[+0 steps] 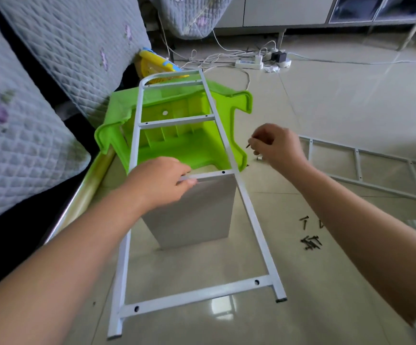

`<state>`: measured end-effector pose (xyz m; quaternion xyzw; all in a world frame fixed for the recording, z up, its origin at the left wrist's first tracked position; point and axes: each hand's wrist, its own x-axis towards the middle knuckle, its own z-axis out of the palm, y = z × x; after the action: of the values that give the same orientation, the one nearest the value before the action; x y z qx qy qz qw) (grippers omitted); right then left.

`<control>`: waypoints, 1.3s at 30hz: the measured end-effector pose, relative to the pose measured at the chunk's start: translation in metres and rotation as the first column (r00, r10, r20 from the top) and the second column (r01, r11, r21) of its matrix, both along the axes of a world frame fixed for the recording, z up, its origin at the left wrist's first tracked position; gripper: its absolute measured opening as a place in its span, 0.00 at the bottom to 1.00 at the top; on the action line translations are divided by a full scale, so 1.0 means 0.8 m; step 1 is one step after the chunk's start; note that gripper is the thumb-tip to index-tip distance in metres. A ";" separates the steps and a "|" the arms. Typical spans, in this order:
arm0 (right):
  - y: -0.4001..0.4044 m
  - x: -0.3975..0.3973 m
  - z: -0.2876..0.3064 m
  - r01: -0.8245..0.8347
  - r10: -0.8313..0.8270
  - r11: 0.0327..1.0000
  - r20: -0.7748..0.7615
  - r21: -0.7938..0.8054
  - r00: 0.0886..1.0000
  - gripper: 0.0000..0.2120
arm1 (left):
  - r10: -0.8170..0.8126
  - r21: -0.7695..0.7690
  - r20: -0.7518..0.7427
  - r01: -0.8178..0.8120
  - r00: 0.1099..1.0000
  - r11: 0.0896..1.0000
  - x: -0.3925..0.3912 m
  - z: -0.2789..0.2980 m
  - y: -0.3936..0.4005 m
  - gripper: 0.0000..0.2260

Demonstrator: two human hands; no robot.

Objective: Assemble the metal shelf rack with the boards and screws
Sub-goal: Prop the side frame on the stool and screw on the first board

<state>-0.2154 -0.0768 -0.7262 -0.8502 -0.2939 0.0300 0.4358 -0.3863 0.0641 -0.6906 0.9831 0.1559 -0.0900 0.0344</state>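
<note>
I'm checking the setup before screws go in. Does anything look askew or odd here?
Yes. The white frame lies tilted, its far end propped on an overturned green stool. Loose screws lie scattered on the floor tiles. The second frame lies flat, apart, to the right.

A white metal ladder-shaped frame lies tilted, its far end propped up, with a grey board standing on edge under its middle rung. A second frame lies flat to the right, and dark screws are scattered on the floor between them.
</note>
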 end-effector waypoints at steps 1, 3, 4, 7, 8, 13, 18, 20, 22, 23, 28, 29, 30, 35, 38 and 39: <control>0.006 -0.010 0.010 -0.030 0.030 0.999 0.015 0.027 0.999 0.07 | -0.001 0.025 -0.023 0.001 1.000 1.000 -0.006 0.002 0.004 0.20; 0.016 -0.031 0.027 -0.087 0.084 0.995 0.063 0.041 0.994 0.07 | -0.004 0.124 -0.074 0.013 0.997 0.992 -0.016 0.005 0.010 0.17; 0.020 -0.040 0.034 -0.115 0.112 0.993 0.086 0.019 0.990 0.03 | -0.004 0.178 -0.078 0.018 0.997 0.984 -0.020 0.005 0.013 0.15; 0.027 -0.059 0.037 -0.120 0.149 0.981 0.203 -0.153 0.968 0.06 | 0.055 0.242 -0.032 -0.046 0.998 0.969 -0.032 0.004 0.022 0.14; 0.028 -0.063 0.034 -0.077 0.134 0.972 0.257 -0.222 0.957 0.08 | 0.102 0.237 -0.027 -0.093 0.994 0.967 -0.035 0.004 0.024 0.14; 0.026 -0.075 0.023 0.072 0.099 0.905 0.372 -0.419 0.923 0.11 | 0.341 0.143 -0.044 -0.332 0.939 0.932 -0.045 0.004 0.030 0.09; 0.028 -0.082 0.018 0.044 0.134 0.896 0.363 -0.442 0.922 0.11 | 0.335 0.168 -0.052 -0.322 0.941 0.932 -0.043 0.001 0.029 0.07; 0.029 -0.081 0.016 0.009 0.143 0.913 0.342 -0.407 0.929 0.11 | 0.338 0.145 -0.048 -0.328 0.940 0.934 -0.045 0.003 0.029 0.07; 0.029 -0.078 0.013 -0.016 0.137 0.935 0.318 -0.355 0.938 0.11 | 0.319 0.112 -0.041 -0.313 0.947 0.943 -0.046 0.005 0.031 0.09; 0.029 -0.076 0.012 -0.027 0.134 0.945 0.309 -0.327 0.941 0.11 | 0.308 0.100 -0.040 -0.303 0.951 0.948 -0.047 0.006 0.032 0.10; 0.025 -0.069 0.009 -0.059 0.098 0.986 0.258 -0.155 0.961 0.09 | 0.313 0.020 -0.051 -0.312 0.948 0.950 -0.048 0.009 0.035 0.15; 0.025 -0.068 0.009 -0.063 0.101 0.987 0.261 -0.149 0.960 0.09 | 0.310 0.007 -0.049 -0.310 0.950 0.951 -0.049 0.009 0.036 0.14; 0.025 -0.068 0.008 -0.067 0.106 0.986 0.263 -0.153 0.959 0.09 | 0.307 0.000 -0.044 -0.308 0.951 0.952 -0.049 0.009 0.037 0.14; 0.026 -0.069 0.010 -0.051 0.107 0.979 0.282 -0.198 0.954 0.09 | 0.318 0.015 -0.040 -0.317 0.947 0.948 -0.049 0.007 0.042 0.19; 0.025 -0.070 0.011 -0.030 0.112 0.965 0.309 -0.260 0.945 0.10 | 0.303 0.020 -0.064 -0.302 0.951 0.953 -0.050 0.010 0.042 0.17; 0.025 -0.070 0.011 -0.021 0.114 0.959 0.318 -0.282 0.941 0.10 | 0.284 0.017 -0.070 -0.284 0.956 0.959 -0.050 0.013 0.040 0.12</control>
<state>-0.2717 -0.0567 -0.7177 -0.8846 -0.3850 -0.0575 0.2568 -0.4264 0.0958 -0.6805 0.9467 0.2969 -0.1188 0.0381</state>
